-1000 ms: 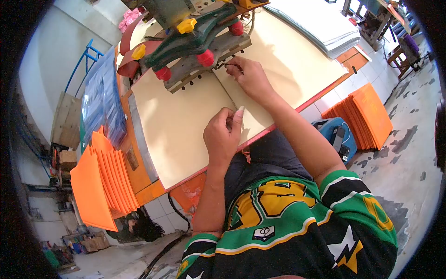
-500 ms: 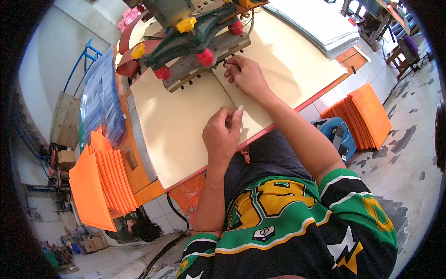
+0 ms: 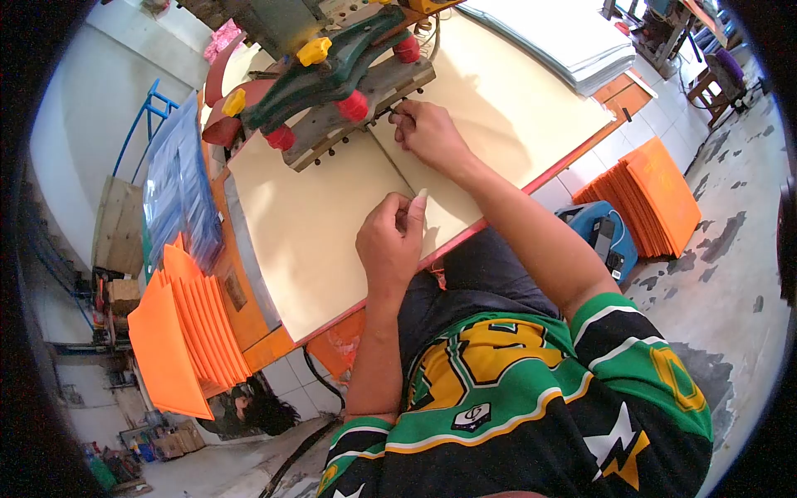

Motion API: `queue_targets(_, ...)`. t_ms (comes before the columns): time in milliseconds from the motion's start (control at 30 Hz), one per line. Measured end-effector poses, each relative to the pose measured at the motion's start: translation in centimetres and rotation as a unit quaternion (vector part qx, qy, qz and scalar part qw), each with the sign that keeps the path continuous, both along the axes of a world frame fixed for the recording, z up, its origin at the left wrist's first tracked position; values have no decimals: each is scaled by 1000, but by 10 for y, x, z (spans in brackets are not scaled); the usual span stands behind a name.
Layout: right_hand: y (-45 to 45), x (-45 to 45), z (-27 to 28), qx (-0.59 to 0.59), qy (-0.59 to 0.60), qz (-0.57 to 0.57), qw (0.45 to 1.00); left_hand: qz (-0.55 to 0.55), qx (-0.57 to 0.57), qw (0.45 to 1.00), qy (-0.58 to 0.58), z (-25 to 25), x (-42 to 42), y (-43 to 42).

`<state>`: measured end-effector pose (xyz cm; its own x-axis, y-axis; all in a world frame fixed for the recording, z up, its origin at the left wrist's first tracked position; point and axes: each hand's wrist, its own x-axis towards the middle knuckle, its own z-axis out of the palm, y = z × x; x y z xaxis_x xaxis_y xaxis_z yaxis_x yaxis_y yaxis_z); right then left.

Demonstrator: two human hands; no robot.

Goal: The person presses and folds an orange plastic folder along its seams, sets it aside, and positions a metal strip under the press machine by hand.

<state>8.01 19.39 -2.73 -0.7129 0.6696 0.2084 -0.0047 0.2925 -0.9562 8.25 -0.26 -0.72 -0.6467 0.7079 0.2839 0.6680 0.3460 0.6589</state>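
A machine head (image 3: 340,87) with a dark green bracket, red knobs and yellow knobs stands over a cream board surface (image 3: 307,224). Along the lower edge of its metal bar (image 3: 357,112) is a row of small dark screws. My right hand (image 3: 427,137) is at the bar's front edge near its right part, fingers pinched at one of these screws; what lies between the fingertips is too small to make out. My left hand (image 3: 392,241) rests over the board nearer my body, fingers curled and thumb pointing up, its grip contents hidden.
Orange folded pieces (image 3: 178,332) stand at the left edge, beside clear plastic sheets (image 3: 178,195). White sheets (image 3: 581,41) lie at the back right. Another orange stack (image 3: 652,199) and a blue case (image 3: 610,236) are at the right. A black cable (image 3: 311,365) hangs below.
The whole view has shifted slightly, moving the machine a little left. My right hand's fingers have curled somewhat at the bar. My left hand keeps about the same pose.
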Motion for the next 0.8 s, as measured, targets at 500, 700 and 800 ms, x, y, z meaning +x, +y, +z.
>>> queue_targets(500,13,-9,-2,-51,-14,16,998,7,-30,999,9,2,0,1)
queue_targets(700,7,5,39,-278,-29,127,952,-1,-33,999,-4,5,1,0)
queue_targets(800,2,9,28,-202,-40,97,974,2,14,1000,-4,-5,-1,-1)
